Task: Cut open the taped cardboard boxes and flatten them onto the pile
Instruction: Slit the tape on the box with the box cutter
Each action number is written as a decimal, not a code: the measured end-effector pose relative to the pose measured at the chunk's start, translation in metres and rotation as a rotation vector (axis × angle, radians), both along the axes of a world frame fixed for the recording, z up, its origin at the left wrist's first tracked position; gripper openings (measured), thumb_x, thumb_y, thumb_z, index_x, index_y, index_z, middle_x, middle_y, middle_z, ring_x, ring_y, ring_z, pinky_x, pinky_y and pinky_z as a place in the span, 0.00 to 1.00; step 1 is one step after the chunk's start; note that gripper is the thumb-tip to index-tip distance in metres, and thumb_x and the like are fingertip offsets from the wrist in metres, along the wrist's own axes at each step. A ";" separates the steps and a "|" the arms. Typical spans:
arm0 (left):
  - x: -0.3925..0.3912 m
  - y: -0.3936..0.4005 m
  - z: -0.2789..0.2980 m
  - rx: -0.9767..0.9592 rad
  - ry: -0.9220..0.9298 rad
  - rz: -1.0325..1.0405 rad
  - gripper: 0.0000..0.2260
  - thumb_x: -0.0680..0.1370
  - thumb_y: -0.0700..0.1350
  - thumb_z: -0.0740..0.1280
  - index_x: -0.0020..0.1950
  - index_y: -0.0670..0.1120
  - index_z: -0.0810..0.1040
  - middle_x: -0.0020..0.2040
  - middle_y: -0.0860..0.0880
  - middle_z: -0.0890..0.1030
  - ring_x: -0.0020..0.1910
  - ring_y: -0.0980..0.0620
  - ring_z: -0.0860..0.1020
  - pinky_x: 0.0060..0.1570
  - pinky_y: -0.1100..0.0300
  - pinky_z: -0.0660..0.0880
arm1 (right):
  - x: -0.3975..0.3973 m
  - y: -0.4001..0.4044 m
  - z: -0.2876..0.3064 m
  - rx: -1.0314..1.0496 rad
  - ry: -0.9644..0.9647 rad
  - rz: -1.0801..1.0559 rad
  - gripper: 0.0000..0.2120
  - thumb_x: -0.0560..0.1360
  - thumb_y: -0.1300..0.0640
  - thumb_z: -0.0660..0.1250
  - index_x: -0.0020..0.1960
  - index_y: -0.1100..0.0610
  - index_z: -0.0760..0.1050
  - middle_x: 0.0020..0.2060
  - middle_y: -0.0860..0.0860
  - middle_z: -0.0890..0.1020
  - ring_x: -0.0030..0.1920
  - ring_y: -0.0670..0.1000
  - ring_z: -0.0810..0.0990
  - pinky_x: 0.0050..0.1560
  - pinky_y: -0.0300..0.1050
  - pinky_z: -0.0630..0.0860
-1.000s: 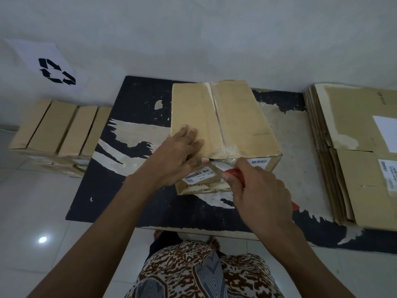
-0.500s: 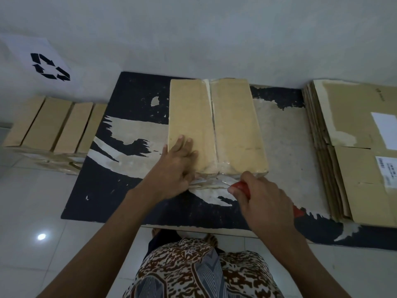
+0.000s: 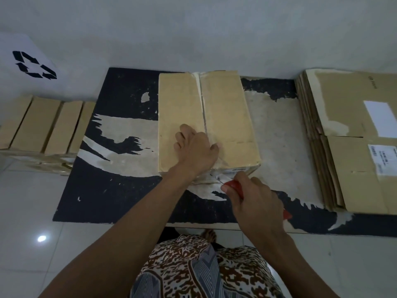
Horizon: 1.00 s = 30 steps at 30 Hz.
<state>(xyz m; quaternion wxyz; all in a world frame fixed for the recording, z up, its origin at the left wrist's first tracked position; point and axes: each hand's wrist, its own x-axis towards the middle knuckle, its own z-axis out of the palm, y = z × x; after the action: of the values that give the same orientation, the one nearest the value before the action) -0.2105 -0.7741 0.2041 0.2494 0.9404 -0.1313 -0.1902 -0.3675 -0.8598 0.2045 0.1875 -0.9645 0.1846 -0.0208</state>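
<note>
**Knife at the near end of the taped box**

The worn black table top point(image 3: 120, 117), with big patches of its coating peeled away, fills the middle of the frame against a pale wall. On its right side, at the right edge of the frame, lies the pile of flattened cardboard point(image 3: 348, 147), white labels on the top sheet. At the left edge of the frame, beside the table, a row of closed brown boxes point(image 3: 43, 125) stands side by side, and above them in the upper left a sheet with a black recycling symbol point(image 3: 34, 65) hangs on the wall.

The taped cardboard box point(image 3: 227, 117) sits in the centre of the frame on the table, long side running away from me, its two top flaps meeting in a taped seam down the middle.

My left hand point(image 3: 194, 147) rests on the box top near its close end, just left of the seam, thumb reaching across toward it. My right hand point(image 3: 255, 203) is curled tight around the red-handled knife point(image 3: 235, 187), just below the box's near edge; the blade tip meets the near face of the box at the foot of the seam. My two hands are close but apart.
</note>
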 end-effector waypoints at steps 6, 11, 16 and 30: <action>-0.001 -0.003 -0.005 -0.135 -0.080 0.105 0.13 0.79 0.51 0.66 0.57 0.45 0.71 0.65 0.46 0.59 0.63 0.45 0.62 0.58 0.52 0.58 | 0.001 0.004 -0.001 -0.025 -0.042 -0.010 0.19 0.78 0.39 0.58 0.54 0.53 0.76 0.35 0.53 0.80 0.32 0.55 0.79 0.30 0.46 0.72; 0.002 -0.006 -0.004 -0.151 -0.009 0.086 0.11 0.81 0.51 0.63 0.58 0.45 0.72 0.65 0.47 0.59 0.63 0.45 0.62 0.62 0.48 0.59 | 0.006 0.010 -0.002 -0.075 -0.047 -0.037 0.21 0.78 0.40 0.54 0.56 0.53 0.77 0.34 0.53 0.80 0.30 0.55 0.79 0.31 0.43 0.64; 0.011 -0.004 0.002 -0.245 0.136 0.188 0.12 0.79 0.53 0.67 0.52 0.45 0.77 0.61 0.50 0.59 0.64 0.46 0.63 0.62 0.54 0.59 | 0.008 0.012 -0.001 -0.007 0.013 -0.039 0.20 0.81 0.40 0.54 0.65 0.51 0.70 0.46 0.54 0.81 0.43 0.58 0.81 0.38 0.47 0.66; 0.005 -0.009 0.030 -0.441 0.365 0.184 0.09 0.82 0.55 0.63 0.48 0.51 0.77 0.48 0.57 0.63 0.47 0.58 0.65 0.47 0.76 0.62 | 0.005 0.000 0.003 0.012 0.053 -0.070 0.21 0.81 0.39 0.54 0.66 0.51 0.68 0.46 0.51 0.79 0.44 0.55 0.80 0.41 0.47 0.71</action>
<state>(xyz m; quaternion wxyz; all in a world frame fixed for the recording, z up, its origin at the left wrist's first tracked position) -0.2057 -0.7833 0.2346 0.4834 0.8217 -0.0366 -0.2995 -0.3629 -0.8601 0.2072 0.1876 -0.9565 0.2234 -0.0008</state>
